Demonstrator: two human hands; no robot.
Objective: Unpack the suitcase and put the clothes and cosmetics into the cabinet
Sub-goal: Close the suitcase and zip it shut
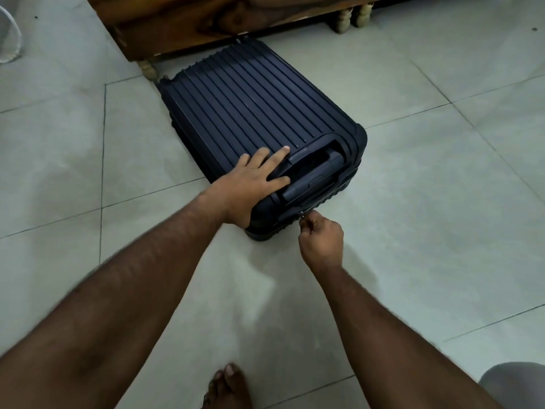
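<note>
Suitcase [250, 104] flat on floor [413, 202], closed. Left hand [250, 184] spread open, pressing lid to steady. Right hand [321, 237] fingers [309, 224] pinched on zipper pull [301, 214], likely to unzip.

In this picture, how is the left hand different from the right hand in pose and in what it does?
The left hand lies open and flat on top of the suitcase, fingers spread beside its handle; the right hand is closed, pinching the zipper pull on the near side. The left hand sits higher, the right hand lower, near the floor. Both are bare and touch the closed suitcase.
</note>
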